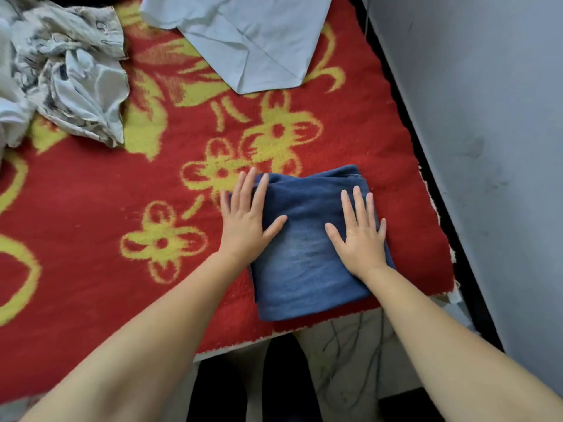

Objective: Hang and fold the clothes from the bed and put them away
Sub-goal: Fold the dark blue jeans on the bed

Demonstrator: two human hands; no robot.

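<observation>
Both palms flat, fingers straight: my left hand (243, 220) and right hand (359, 233) press the folded jeans (301, 263), gripping nothing. Beyond my fingertips lies a pale blue garment (243, 41); far left, a crumpled patterned garment (67, 71) on the red blanket (91, 208).

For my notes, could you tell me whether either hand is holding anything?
Nothing is held. The left hand and right hand lie flat, fingers straight, pressing the top of the folded jeans.
</observation>
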